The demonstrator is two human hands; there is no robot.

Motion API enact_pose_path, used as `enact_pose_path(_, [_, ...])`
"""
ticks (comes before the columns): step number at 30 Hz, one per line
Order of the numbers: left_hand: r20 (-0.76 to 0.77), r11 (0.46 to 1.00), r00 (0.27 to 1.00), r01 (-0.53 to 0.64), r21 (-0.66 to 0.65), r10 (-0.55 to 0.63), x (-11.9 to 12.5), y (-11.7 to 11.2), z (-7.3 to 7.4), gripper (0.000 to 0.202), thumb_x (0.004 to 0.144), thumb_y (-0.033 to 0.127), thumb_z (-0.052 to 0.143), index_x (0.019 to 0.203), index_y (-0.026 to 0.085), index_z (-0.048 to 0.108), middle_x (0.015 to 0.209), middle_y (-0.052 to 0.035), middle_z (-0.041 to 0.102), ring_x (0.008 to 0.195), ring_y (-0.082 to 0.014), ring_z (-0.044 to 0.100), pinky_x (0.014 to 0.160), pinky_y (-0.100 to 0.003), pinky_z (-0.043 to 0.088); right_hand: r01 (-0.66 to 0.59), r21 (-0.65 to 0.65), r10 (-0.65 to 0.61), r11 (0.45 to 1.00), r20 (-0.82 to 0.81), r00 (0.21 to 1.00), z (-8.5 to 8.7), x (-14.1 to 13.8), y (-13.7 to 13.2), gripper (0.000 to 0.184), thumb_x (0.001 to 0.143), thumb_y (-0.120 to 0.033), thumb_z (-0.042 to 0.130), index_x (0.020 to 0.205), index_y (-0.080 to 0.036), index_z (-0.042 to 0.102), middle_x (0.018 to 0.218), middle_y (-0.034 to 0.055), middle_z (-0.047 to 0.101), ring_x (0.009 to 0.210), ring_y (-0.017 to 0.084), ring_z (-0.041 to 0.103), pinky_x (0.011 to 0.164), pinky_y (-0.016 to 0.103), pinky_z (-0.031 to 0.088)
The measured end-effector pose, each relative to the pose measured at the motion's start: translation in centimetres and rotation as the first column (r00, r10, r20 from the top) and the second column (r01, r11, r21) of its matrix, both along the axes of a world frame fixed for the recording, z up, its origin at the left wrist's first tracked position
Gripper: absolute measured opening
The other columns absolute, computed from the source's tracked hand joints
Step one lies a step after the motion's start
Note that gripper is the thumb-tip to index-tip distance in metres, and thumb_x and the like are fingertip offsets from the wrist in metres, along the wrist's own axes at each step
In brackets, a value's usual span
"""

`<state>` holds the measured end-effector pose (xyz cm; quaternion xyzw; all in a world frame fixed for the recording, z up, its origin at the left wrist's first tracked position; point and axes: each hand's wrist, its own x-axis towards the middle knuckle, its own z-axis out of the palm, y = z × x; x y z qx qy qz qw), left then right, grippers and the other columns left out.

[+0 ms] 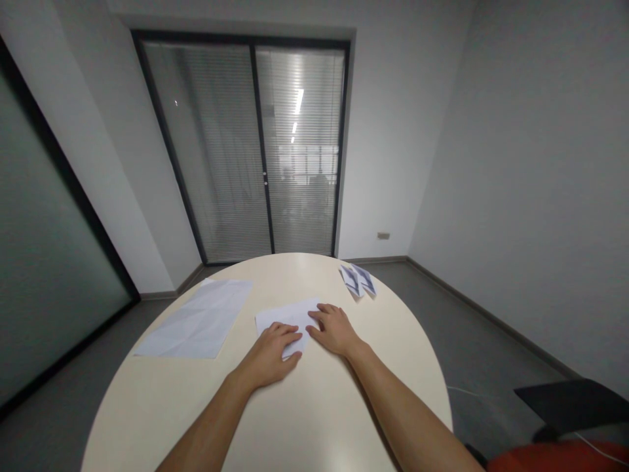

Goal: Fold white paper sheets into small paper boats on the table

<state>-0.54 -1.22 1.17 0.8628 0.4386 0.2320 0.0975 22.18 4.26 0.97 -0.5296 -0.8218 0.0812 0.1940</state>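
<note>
A white sheet of paper [285, 316] lies on the round table in front of me, partly covered by both hands. My left hand [273, 354] rests on its lower left part, fingers stretched out and pointing right. On its right side lies my right hand [334, 329], fingers spread and reaching to the left over the edge. Neither hand is closed around anything. Whether the paper is folded in layers I cannot tell, since its lower part is under the hands.
The round cream table [314, 419] carries a larger creased white sheet [201, 321] at the left. Folded papers with dark print [358, 280] lie near its far right edge. A chair with a black part [574, 406] and red seat [555, 457] stands at the lower right. Blinds-covered glass doors [246, 144] are beyond.
</note>
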Motion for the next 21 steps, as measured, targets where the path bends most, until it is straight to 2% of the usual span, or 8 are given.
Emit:
enact_pose_path(5, [-0.018,1.000,1.000,-0.003,-0.006,0.003,0.00,-0.01,-0.40,0.043,0.090,0.032,0.062,0.133,0.024,0.065,0.142,-0.0091,0.060,0.135,-0.0276,0.049,0.117,-0.048,0.038,0.043,-0.001,-0.043,0.999,0.005,0.999,-0.10,0.13,0.31,0.046,0.093,-0.045,0.058,0.133,-0.023,0.066,0.145,0.0148,0.055,0.135,0.032,0.047,0.113,0.049,0.030])
enact_pose_path(15, [-0.039,0.999,0.999,-0.011,0.038,0.012,-0.04,0.28,-0.69,0.039,0.092,0.030,0.060,0.130,0.028,0.066,0.142,-0.0068,0.061,0.133,-0.0265,0.053,0.115,-0.048,0.040,-0.134,-0.030,0.134,0.991,0.016,0.991,-0.04,0.05,-0.15,0.069,0.086,-0.063,0.062,0.142,-0.023,0.057,0.157,0.0154,0.043,0.145,0.036,0.033,0.117,0.055,0.021])
enact_pose_path(18, [-0.031,0.999,0.999,-0.007,0.037,0.008,-0.13,0.28,-0.79,0.039,0.092,0.032,0.060,0.130,0.027,0.066,0.143,-0.0071,0.060,0.134,-0.0269,0.052,0.116,-0.049,0.039,-0.142,-0.051,0.143,0.989,0.015,0.990,-0.08,0.11,-0.09,0.073,0.086,-0.066,0.061,0.145,-0.023,0.055,0.158,0.0160,0.040,0.145,0.038,0.032,0.117,0.056,0.021])
enact_pose_path(21, [-0.024,0.999,1.000,-0.009,0.036,0.010,-0.21,0.29,-0.89,0.041,0.092,0.032,0.059,0.132,0.026,0.065,0.143,-0.0077,0.060,0.134,-0.0270,0.052,0.116,-0.049,0.039,-0.120,-0.055,0.121,0.991,0.013,0.993,-0.15,0.21,0.06,0.070,0.088,-0.064,0.059,0.144,-0.024,0.056,0.157,0.0164,0.041,0.145,0.038,0.033,0.117,0.056,0.022])
